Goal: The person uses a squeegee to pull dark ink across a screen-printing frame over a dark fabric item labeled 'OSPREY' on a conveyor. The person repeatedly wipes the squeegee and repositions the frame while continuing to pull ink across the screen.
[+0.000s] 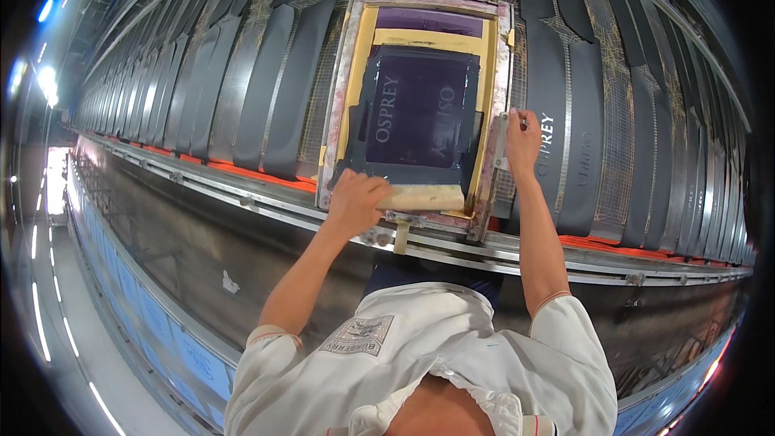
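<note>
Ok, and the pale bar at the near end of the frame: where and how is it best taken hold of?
Probably by its left end, coming from the near left with the fingers over the top. The pale bar is long and straight and lies crosswise over the near end of the frame; the left hand grips it there.

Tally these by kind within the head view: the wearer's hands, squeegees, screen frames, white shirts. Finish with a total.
Hands: 2 (left hand, right hand)
Squeegee: 1
Screen frame: 1
White shirt: 1
Total: 5
</note>
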`<action>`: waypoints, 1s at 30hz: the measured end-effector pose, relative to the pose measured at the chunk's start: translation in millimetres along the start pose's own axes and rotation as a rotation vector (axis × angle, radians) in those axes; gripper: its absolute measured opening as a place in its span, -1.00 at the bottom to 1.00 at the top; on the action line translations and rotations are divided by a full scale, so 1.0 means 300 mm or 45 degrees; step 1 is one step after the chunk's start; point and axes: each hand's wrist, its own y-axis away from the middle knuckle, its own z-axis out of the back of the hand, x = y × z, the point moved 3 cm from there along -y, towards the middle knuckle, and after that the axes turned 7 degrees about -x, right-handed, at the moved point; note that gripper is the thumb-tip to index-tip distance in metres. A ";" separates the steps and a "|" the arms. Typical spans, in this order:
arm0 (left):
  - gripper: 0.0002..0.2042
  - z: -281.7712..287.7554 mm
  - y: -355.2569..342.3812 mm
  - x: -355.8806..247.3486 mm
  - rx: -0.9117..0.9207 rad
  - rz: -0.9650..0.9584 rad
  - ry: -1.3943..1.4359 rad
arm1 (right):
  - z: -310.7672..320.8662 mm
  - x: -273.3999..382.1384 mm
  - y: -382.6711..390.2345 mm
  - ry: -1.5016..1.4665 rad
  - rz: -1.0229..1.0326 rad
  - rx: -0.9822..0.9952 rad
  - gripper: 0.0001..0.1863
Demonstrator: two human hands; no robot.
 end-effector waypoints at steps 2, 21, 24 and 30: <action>-0.57 0.002 0.052 0.001 0.005 -0.032 -0.002 | 0.017 0.019 0.018 0.039 0.094 -0.104 -0.69; -0.63 -0.056 -0.538 0.343 0.021 -0.143 -0.039 | 0.141 0.172 0.016 0.868 0.068 0.303 -0.68; -0.71 -0.011 -0.646 0.391 0.122 -0.118 0.031 | 0.143 0.280 -0.039 0.876 0.332 0.492 -0.58; -0.79 0.023 -0.875 0.441 0.325 -0.042 0.143 | -0.142 0.624 -0.180 0.588 0.710 0.846 -0.49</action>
